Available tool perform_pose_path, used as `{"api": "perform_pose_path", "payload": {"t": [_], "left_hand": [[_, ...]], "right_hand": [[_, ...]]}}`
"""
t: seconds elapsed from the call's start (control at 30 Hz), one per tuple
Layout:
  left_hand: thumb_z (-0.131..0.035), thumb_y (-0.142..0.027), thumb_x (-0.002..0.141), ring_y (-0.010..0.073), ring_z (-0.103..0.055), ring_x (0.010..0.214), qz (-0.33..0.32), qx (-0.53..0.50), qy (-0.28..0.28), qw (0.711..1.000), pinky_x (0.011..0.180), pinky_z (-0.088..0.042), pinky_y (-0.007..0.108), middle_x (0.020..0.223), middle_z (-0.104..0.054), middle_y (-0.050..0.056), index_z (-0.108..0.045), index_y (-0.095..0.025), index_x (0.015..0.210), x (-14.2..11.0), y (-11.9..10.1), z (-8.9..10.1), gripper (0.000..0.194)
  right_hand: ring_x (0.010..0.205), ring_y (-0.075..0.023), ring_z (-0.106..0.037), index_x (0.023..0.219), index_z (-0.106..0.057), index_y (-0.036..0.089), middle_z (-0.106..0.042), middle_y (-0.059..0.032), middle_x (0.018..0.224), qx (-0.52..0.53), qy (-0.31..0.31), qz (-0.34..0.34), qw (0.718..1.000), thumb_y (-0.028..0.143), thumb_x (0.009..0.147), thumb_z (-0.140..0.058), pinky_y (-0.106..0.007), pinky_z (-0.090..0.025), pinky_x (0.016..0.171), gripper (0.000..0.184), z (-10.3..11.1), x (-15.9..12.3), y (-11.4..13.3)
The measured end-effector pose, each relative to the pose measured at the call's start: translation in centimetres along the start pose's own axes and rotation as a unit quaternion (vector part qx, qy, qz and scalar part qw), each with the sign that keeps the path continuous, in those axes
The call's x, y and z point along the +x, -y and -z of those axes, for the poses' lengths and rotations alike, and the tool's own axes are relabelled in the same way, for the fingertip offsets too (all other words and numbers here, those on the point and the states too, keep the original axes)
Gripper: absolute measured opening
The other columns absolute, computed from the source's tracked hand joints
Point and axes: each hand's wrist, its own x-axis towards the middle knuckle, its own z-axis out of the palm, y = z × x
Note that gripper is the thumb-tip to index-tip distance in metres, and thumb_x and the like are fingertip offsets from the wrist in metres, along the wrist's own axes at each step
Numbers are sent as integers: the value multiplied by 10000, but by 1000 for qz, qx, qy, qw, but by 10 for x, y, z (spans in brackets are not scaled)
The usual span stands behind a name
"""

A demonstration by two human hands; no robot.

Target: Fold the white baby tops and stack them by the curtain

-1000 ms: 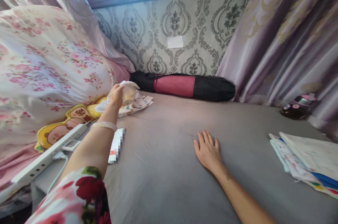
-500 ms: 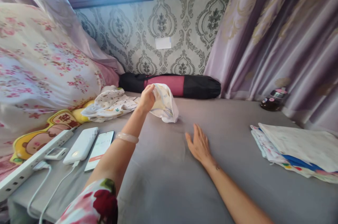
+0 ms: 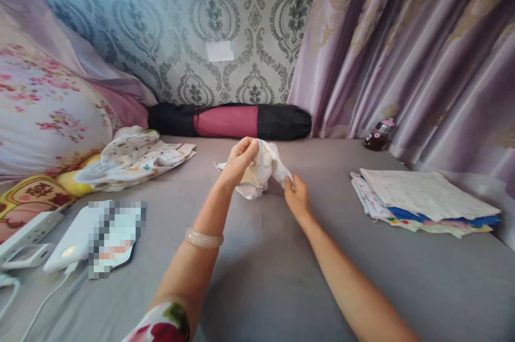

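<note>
Left hand (image 3: 242, 157) closes thumb and fingers on the upper edge of a small white-and-yellow cloth (image 3: 266, 162), while the right hand (image 3: 298, 197) pinches a white end of it between its fingertips. The cloth is held over the middle of the far half of a grey-covered bed (image 3: 249, 277); whether its lowest fold touches the bed cannot be told. Crumpled as it is, it has no clean long axis, but its stretched part runs from the left hand down to the right, slanting toward the bed's right side and slightly toward the near edge. That white end points at the right hand, a pale bluish band runs down near the left fingers, and the yellowish part hangs toward the near edge.

Beyond it, a black-and-crimson roll (image 3: 225, 121) lies lengthwise along the bed's far edge, parallel to the wall. Toward the left side lies a rumpled printed cloth (image 3: 137, 157), its flatter end pointing right. Nearer on that side are a yellow cushion (image 3: 36, 197), a white power strip (image 3: 32, 229), a white power bank (image 3: 76, 237) with a cable plugged into its near end, and a phone (image 3: 118, 240) just beside it. Toward the right side sits a stack of folded cloths (image 3: 426, 194); a dark bottle (image 3: 376, 138) stands behind it, near the far right corner by the curtain (image 3: 362, 36).
</note>
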Motion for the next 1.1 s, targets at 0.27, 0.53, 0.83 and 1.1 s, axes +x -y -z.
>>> {"api": "perform_pose_path", "payload": {"t": [0.27, 0.53, 0.83, 1.1], "left_hand": [[-749, -374, 749, 86, -536, 665, 18, 18, -10, 1000, 615, -415, 192, 767, -620, -22, -678, -178, 921, -9, 14, 13, 270], [-747, -351, 733, 149, -625, 794, 52, 69, 91, 992, 742, -481, 256, 871, -708, 45, -735, -154, 891, -12, 32, -1, 252], [-690, -389, 783, 159, -631, 782, 101, 146, 138, 974, 700, -481, 254, 854, -725, 51, -732, -146, 899, -20, 39, -22, 272], [-640, -451, 831, 186, -651, 875, 62, 205, 109, 971, 757, -499, 273, 955, -736, 69, -728, -157, 951, -17, 18, -4, 329]], "right_hand": [[492, -121, -399, 550, -489, 221, -431, 46, 486, 67, -22, -20, 997, 350, 705, -509, -245, -276, 456, 202, 110, 34, 43], [564, -161, -543, 573, -601, 201, -596, -2, 572, -157, 206, -105, 960, 402, 733, -603, -256, -381, 512, 256, 173, 34, 15], [1084, -233, -628, 1198, -660, 224, -670, -78, 1238, -75, 224, 74, 969, 399, 897, -534, -337, -493, 880, 370, 92, 33, 21], [721, -161, -604, 857, -688, 183, -680, -14, 781, 29, 240, 54, 969, 496, 874, -589, -256, -448, 635, 329, 68, 31, 17]]}}
